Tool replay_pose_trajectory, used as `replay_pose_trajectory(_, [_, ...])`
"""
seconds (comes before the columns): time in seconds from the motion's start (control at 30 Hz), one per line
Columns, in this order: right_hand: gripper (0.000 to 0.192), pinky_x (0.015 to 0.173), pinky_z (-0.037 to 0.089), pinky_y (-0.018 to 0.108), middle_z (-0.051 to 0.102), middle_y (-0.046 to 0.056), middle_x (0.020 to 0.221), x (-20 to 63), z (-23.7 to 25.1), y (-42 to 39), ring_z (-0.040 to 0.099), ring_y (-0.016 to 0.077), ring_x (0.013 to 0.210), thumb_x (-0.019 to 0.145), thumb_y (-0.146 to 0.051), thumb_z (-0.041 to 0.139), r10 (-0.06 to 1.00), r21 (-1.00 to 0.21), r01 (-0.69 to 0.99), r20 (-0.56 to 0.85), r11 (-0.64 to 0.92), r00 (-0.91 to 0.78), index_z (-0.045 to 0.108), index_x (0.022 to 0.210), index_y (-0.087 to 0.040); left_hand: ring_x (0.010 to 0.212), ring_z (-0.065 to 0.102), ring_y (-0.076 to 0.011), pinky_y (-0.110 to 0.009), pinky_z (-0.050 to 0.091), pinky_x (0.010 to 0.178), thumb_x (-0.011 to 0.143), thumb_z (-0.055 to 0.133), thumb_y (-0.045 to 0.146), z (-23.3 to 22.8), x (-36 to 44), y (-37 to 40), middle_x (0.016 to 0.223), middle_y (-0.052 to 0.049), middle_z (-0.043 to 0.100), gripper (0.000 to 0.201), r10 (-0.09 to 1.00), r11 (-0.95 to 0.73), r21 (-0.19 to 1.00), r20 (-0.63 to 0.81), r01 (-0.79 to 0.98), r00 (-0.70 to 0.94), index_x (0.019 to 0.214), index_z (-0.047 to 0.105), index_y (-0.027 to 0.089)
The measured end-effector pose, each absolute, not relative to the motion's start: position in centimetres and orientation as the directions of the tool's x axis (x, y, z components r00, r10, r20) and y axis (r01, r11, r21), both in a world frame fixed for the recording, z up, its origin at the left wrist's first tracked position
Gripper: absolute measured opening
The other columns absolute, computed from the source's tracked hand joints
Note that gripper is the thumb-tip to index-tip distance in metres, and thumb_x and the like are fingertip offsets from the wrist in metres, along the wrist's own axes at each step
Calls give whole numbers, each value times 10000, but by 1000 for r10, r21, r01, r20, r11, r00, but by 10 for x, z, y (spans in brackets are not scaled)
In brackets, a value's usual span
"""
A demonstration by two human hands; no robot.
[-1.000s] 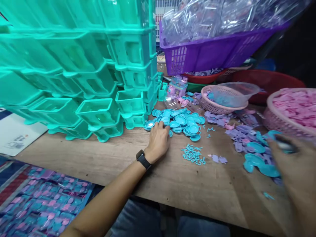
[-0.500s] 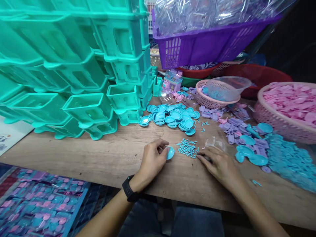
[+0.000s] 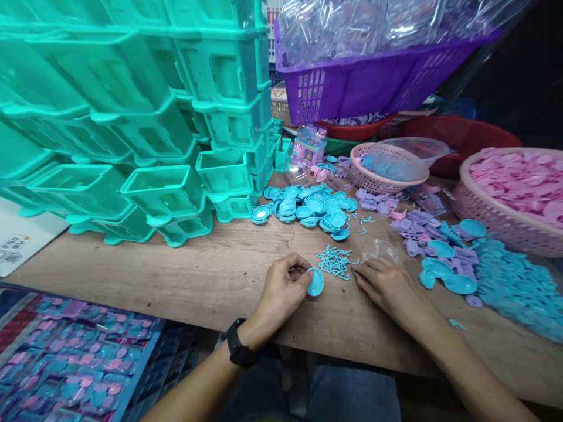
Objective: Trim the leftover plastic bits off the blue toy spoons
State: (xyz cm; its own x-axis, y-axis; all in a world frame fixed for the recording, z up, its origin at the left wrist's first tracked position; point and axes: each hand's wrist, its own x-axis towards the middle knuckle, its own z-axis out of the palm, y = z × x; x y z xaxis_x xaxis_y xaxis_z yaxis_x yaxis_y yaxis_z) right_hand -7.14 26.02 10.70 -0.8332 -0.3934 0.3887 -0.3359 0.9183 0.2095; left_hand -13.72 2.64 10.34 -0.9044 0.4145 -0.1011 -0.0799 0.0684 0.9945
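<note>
My left hand (image 3: 285,290), with a dark watch on its wrist, pinches a small blue plastic dish (image 3: 315,282) by its edge, just above the wooden table (image 3: 197,287). The dish's hollow side faces up and to the right. A little pile of small blue hook-shaped pieces (image 3: 333,262) lies between the two hands. At the pile's right edge, my right hand (image 3: 389,290) rests low with its thumb and fingertips close together. Whatever those fingers hold is too small to make out. Farther back spreads a heap of similar blue dishes (image 3: 314,205).
Stacked turquoise bins (image 3: 160,193) rise at the left. A purple basket (image 3: 373,79) with clear plastic packs hangs over the back. At right are purple pieces (image 3: 420,225), a bag of blue parts (image 3: 519,287) and a pink basket (image 3: 492,202). Packed trays (image 3: 74,357) sit lower left.
My left hand has moved right with the blue dish, nearer to the hook pile, and the dish now shows more of its inside. My right hand has barely moved.
</note>
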Motion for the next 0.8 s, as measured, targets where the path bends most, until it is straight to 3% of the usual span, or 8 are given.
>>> replay_pose_trajectory(0.1, [293, 632, 552, 348, 720, 98, 766, -76, 112, 263, 698, 248, 718, 951, -177, 470, -350, 116, -330, 348, 937, -870, 747, 857, -159, 591, 586, -138, -229, 442, 563, 786, 620, 179, 103, -137, 28, 651, 1, 622, 37, 411, 88, 995, -87, -56, -907, 755, 630, 163])
replay_pose_trajectory(0.17, [263, 663, 554, 339, 752, 97, 844, -75, 118, 262, 715, 243, 769, 931, -212, 500, -248, -111, -297, 324, 948, -913, 760, 919, -176, 570, 566, -132, -226, 418, 544, 797, 607, 175, 103, -136, 28, 642, 4, 614, 46, 399, 104, 994, -76, -38, -914, 758, 628, 163])
replay_pose_trajectory(0.23, [238, 665, 549, 316, 772, 71, 891, -70, 123, 258, 715, 220, 770, 908, -290, 552, -65, -419, -188, 290, 888, -955, 770, 956, -208, 548, 539, -120, -221, 393, 526, 812, 600, 174, 104, -134, 28, 635, 11, 603, 55, 387, 110, 994, -57, -15, -920, 780, 642, 159])
replay_pose_trajectory(0.33, [289, 593, 527, 281, 762, 59, 816, -62, 126, 245, 678, 189, 674, 827, -471, 690, 235, -798, 27, 145, 602, -961, 780, 900, -206, 568, 542, -109, -214, 406, 548, 820, 608, 157, 106, -128, 29, 688, 13, 628, 164, 412, 78, 995, 19, 56, -911, 943, 716, 150])
replay_pose_trajectory(0.4, [397, 577, 525, 270, 742, 65, 773, -58, 124, 233, 657, 177, 648, 727, -557, 789, 312, -925, 101, 20, 365, -950, 778, 860, -183, 597, 557, -113, -216, 423, 570, 834, 619, 163, 108, -122, 31, 725, 9, 655, 278, 484, 24, 993, 89, 116, -871, 1084, 742, 170])
replay_pose_trajectory(0.53, [429, 616, 543, 260, 728, 56, 759, -54, 118, 213, 655, 163, 676, 623, -547, 887, 296, -989, 144, -125, 43, -947, 765, 813, -182, 731, 650, -152, -248, 485, 677, 885, 647, 175, 112, -111, 37, 834, -21, 752, 230, 552, -41, 970, 222, 239, -804, 1057, 792, 223])
replay_pose_trajectory(0.63, [423, 616, 544, 261, 717, 50, 742, -53, 116, 205, 647, 160, 674, 600, -530, 910, 313, -988, 147, -152, -39, -938, 751, 782, -183, 830, 697, -168, -267, 518, 775, 900, 651, 125, 113, -109, 39, 928, -35, 779, 214, 518, -30, 937, 312, 347, -797, 997, 807, 234])
replay_pose_trajectory(0.8, [412, 680, 561, 270, 734, 55, 778, -47, 118, 198, 670, 170, 732, 615, -529, 908, 290, -974, 178, -213, -143, -933, 778, 822, -198, 882, 702, -177, -271, 534, 792, 960, 586, 127, 113, -109, 32, 978, -76, 750, 242, 555, -1, 872, 407, 489, -725, 1099, 772, 197])
